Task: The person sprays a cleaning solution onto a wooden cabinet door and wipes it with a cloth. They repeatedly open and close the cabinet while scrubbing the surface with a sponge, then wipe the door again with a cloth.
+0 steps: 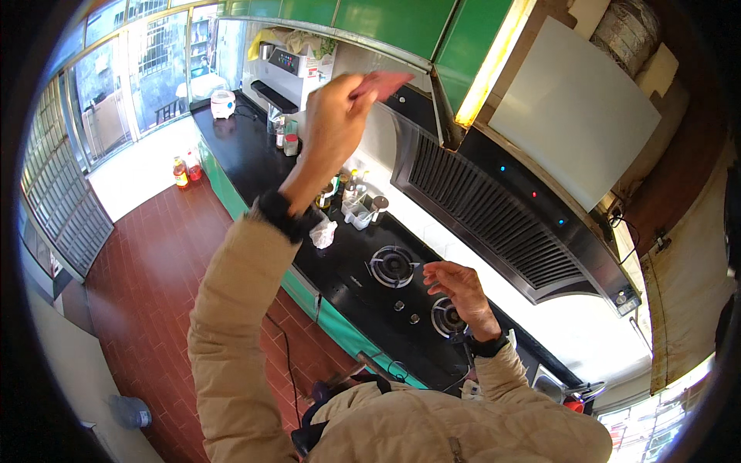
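Note:
My left hand (341,113) is raised high and pinches a reddish cloth (382,84). In the picture the cloth overlaps the near end of the black range hood (492,214), below the green wall cabinet (393,26); whether it touches either one I cannot tell. Over the black gas hob, my right hand (463,295) hangs with bent fingers apart and nothing in them. It partly covers one burner (446,317), while the other burner (395,266) shows fully. Small coloured lights glow on the hood's front panel.
Bottles (350,185) and a clear plastic container (357,215) stand against the wall, near a crumpled white bag (323,232). A white appliance (286,69) and a small white and pink pot (223,104) are farther along the counter (249,142). A cable (286,347) crosses the tiled floor.

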`<control>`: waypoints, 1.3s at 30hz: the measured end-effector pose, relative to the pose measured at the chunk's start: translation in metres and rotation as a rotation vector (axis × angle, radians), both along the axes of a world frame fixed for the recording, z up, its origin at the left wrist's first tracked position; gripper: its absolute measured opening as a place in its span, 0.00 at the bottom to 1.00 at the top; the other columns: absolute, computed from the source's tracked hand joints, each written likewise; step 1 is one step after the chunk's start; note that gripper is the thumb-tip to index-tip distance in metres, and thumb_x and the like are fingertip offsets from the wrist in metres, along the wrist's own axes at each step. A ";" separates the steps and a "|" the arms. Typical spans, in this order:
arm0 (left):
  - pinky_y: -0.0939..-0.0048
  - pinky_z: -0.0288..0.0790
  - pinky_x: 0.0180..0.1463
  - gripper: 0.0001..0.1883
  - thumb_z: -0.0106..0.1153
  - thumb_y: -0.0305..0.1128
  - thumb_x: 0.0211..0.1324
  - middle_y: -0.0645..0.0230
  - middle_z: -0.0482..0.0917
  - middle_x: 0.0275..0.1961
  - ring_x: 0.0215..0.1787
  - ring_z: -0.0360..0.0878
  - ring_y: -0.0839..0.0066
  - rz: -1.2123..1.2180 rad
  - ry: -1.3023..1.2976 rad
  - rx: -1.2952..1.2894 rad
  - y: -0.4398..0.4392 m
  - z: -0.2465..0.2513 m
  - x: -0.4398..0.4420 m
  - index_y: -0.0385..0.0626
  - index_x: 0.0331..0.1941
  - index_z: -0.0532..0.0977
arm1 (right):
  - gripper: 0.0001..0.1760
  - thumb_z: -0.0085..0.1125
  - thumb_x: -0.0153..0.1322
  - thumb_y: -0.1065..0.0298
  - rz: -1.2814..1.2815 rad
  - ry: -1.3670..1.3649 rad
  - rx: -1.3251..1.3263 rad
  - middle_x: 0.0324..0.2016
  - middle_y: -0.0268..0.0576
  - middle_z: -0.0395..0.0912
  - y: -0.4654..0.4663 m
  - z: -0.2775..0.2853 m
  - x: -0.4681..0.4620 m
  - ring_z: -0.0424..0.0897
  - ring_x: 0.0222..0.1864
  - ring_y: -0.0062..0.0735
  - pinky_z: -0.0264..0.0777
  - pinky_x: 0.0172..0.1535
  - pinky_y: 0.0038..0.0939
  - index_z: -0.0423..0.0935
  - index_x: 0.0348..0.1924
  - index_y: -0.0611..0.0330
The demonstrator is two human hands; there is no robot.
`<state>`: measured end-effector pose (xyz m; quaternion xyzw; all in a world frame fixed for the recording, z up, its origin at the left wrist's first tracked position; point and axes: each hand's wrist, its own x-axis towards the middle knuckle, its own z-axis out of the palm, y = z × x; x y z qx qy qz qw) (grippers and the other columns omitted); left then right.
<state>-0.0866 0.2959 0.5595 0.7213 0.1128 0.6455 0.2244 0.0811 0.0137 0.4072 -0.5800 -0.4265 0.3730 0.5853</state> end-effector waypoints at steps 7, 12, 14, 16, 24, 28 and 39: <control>0.62 0.74 0.40 0.05 0.59 0.22 0.58 0.55 0.83 0.38 0.37 0.80 0.53 -0.048 0.056 0.386 0.023 0.031 0.061 0.39 0.38 0.80 | 0.17 0.56 0.77 0.62 -0.058 -0.041 0.001 0.41 0.43 0.83 -0.021 0.001 0.010 0.82 0.42 0.29 0.78 0.44 0.27 0.80 0.51 0.67; 0.58 0.75 0.48 0.10 0.57 0.19 0.55 0.54 0.83 0.41 0.45 0.81 0.52 -0.027 0.174 0.412 0.039 0.034 0.081 0.42 0.40 0.82 | 0.17 0.57 0.77 0.63 -0.130 -0.013 -0.017 0.40 0.44 0.83 -0.036 -0.008 0.020 0.83 0.42 0.29 0.79 0.43 0.27 0.80 0.51 0.69; 0.57 0.75 0.49 0.12 0.56 0.19 0.55 0.54 0.84 0.42 0.46 0.81 0.52 -0.014 0.230 0.447 0.042 0.035 0.082 0.42 0.42 0.82 | 0.17 0.57 0.77 0.63 -0.140 -0.007 -0.022 0.41 0.44 0.83 -0.040 -0.013 0.023 0.83 0.43 0.29 0.79 0.43 0.27 0.80 0.50 0.69; 0.57 0.75 0.50 0.13 0.55 0.19 0.54 0.54 0.84 0.42 0.46 0.81 0.52 -0.062 0.239 0.506 0.039 0.032 0.081 0.42 0.43 0.82 | 0.16 0.57 0.77 0.64 -0.159 0.013 -0.058 0.42 0.45 0.83 -0.043 -0.018 0.025 0.82 0.43 0.30 0.79 0.44 0.29 0.80 0.50 0.68; 0.62 0.77 0.47 0.13 0.52 0.16 0.54 0.58 0.84 0.40 0.42 0.82 0.59 -0.215 0.249 0.583 0.002 0.023 0.062 0.39 0.41 0.81 | 0.15 0.54 0.78 0.66 -0.138 0.013 -0.076 0.42 0.43 0.83 -0.035 -0.036 0.020 0.82 0.44 0.29 0.79 0.45 0.29 0.80 0.50 0.67; 0.62 0.77 0.46 0.13 0.51 0.17 0.51 0.61 0.84 0.39 0.43 0.82 0.61 -0.233 0.328 0.682 -0.009 0.035 0.050 0.43 0.37 0.81 | 0.15 0.54 0.78 0.65 -0.125 0.001 -0.060 0.41 0.42 0.83 -0.028 -0.044 0.014 0.82 0.43 0.28 0.79 0.44 0.28 0.81 0.50 0.67; 0.64 0.78 0.46 0.18 0.58 0.17 0.42 0.57 0.82 0.44 0.44 0.81 0.61 -0.106 0.348 0.878 -0.073 0.037 0.006 0.33 0.43 0.78 | 0.15 0.56 0.77 0.64 -0.148 0.049 -0.026 0.41 0.42 0.84 -0.046 -0.054 0.017 0.83 0.42 0.27 0.80 0.44 0.28 0.81 0.49 0.66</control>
